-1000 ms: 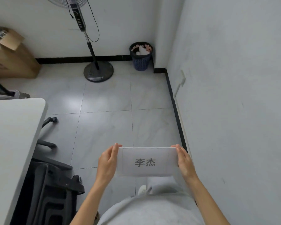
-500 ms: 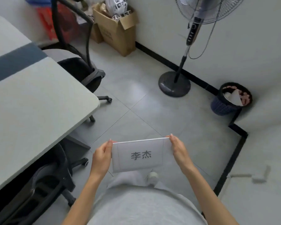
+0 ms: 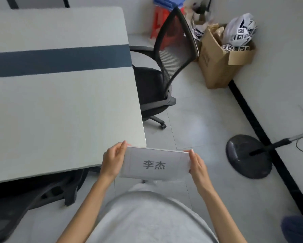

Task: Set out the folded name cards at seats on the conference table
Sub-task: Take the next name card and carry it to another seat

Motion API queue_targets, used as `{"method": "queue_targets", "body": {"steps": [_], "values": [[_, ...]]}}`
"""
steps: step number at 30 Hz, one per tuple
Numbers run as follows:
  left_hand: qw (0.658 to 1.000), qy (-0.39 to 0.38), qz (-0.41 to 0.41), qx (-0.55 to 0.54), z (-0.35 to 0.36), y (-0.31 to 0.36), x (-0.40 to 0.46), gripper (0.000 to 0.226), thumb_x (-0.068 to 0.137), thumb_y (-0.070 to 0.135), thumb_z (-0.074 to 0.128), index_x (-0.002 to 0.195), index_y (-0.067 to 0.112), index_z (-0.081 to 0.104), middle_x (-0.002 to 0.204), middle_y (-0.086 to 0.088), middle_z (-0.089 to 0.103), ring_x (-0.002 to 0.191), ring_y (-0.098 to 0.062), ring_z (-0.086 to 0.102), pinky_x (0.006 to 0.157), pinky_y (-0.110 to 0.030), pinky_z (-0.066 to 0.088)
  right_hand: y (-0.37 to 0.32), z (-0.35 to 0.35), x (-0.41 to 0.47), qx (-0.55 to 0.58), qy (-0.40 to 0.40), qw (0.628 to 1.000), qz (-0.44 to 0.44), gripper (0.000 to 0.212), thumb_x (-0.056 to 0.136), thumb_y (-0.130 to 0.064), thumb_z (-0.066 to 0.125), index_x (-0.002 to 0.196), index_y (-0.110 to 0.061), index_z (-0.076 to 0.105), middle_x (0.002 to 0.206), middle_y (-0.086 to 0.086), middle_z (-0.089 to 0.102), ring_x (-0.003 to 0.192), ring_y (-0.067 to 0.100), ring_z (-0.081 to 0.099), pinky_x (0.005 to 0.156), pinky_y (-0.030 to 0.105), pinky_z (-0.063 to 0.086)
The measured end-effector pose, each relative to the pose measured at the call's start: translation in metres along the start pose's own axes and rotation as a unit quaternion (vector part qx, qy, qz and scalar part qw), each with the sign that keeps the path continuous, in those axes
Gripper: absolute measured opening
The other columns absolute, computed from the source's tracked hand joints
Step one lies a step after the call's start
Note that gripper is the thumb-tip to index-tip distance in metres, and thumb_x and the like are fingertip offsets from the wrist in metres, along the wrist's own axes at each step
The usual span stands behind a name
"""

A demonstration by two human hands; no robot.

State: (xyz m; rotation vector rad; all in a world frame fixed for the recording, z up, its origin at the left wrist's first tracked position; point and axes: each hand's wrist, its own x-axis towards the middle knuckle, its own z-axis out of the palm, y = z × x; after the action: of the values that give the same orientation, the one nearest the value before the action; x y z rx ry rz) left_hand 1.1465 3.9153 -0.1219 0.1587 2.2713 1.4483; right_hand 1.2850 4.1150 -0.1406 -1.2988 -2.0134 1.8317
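A white folded name card [image 3: 155, 163] with two dark printed characters faces me, held in the air by both ends. My left hand [image 3: 113, 159] grips its left end and my right hand [image 3: 197, 165] grips its right end. The card hangs just off the near right corner of the pale conference table [image 3: 59, 111], which fills the left of the view and has a dark blue stripe across it. No card shows on the visible tabletop.
A black mesh office chair [image 3: 163, 67] stands at the table's right end. Another dark chair [image 3: 33, 199] is tucked under the near edge. A cardboard box [image 3: 219, 65], a red stool [image 3: 162, 20] and a fan base [image 3: 247, 156] stand on the tiled floor by the wall.
My view has swung left from the wall and fan toward the table. The table's corner is now right beside the card. Both hands keep the same grip on the card.
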Motion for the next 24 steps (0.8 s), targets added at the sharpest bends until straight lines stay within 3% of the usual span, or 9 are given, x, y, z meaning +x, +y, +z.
{"method": "queue_targets", "body": {"steps": [3, 8, 12, 16, 20, 24], "values": [[0.999, 0.035, -0.012, -0.018, 0.000, 0.018, 0.033, 0.036, 0.082, 0.052, 0.039, 0.079, 0.027, 0.066, 0.087, -0.005, 0.070, 0.084, -0.018, 0.060, 0.082, -0.036, 0.045, -0.034, 0.002, 0.047, -0.026, -0.046, 0.999, -0.014, 0.035, 0.088, -0.051, 0.036, 0.082, -0.030, 0.063, 0.086, -0.004, 0.064, 0.086, 0.017, 0.057, 0.087, 0.044, 0.046], [0.990, 0.119, -0.046, -0.058, -0.006, 0.030, 0.073, 0.038, 0.076, 0.059, 0.037, 0.076, 0.034, 0.065, 0.088, -0.014, 0.069, 0.086, -0.026, 0.061, 0.090, -0.045, 0.047, -0.093, 0.024, 0.124, -0.066, -0.132, 0.987, -0.061, 0.035, 0.080, -0.054, 0.034, 0.084, -0.032, 0.061, 0.087, -0.006, 0.062, 0.086, 0.017, 0.056, 0.087, 0.043, 0.046], [0.968, 0.219, -0.085, -0.085, -0.008, 0.036, 0.097, 0.034, 0.080, 0.052, 0.036, 0.076, 0.034, 0.064, 0.087, 0.000, 0.068, 0.090, -0.023, 0.061, 0.092, -0.046, 0.048, -0.135, 0.058, 0.190, -0.118, -0.235, 0.960, -0.094, 0.040, 0.082, -0.054, 0.034, 0.094, -0.030, 0.062, 0.095, -0.003, 0.063, 0.097, 0.021, 0.056, 0.091, 0.044, 0.044], [0.927, 0.335, -0.119, -0.124, -0.009, 0.037, 0.115, 0.030, 0.080, 0.050, 0.036, 0.077, 0.035, 0.062, 0.088, 0.000, 0.068, 0.093, -0.025, 0.062, 0.090, -0.044, 0.048, -0.181, 0.107, 0.244, -0.189, -0.358, 0.904, -0.137, 0.051, 0.084, -0.058, 0.033, 0.107, -0.023, 0.061, 0.101, -0.005, 0.061, 0.105, 0.021, 0.054, 0.097, 0.046, 0.041], [0.869, 0.429, -0.151, -0.196, -0.003, 0.043, 0.123, 0.032, 0.073, 0.055, 0.038, 0.081, 0.035, 0.061, 0.092, -0.003, 0.065, 0.089, -0.023, 0.059, 0.082, -0.035, 0.046, -0.225, 0.155, 0.274, -0.242, -0.473, 0.826, -0.185, 0.043, 0.096, -0.041, 0.033, 0.124, -0.015, 0.054, 0.119, -0.002, 0.055, 0.116, 0.019, 0.048, 0.098, 0.032, 0.037], [0.850, 0.462, -0.150, -0.205, -0.004, 0.049, 0.123, 0.033, 0.064, 0.057, 0.054, 0.091, 0.040, 0.059, 0.095, -0.006, 0.065, 0.086, -0.018, 0.060, 0.080, -0.032, 0.045, -0.252, 0.208, 0.296, -0.276, -0.570, 0.753, -0.177, 0.051, 0.086, -0.054, 0.040, 0.122, -0.021, 0.053, 0.126, 0.001, 0.055, 0.123, 0.022, 0.047, 0.108, 0.044, 0.036]]}}
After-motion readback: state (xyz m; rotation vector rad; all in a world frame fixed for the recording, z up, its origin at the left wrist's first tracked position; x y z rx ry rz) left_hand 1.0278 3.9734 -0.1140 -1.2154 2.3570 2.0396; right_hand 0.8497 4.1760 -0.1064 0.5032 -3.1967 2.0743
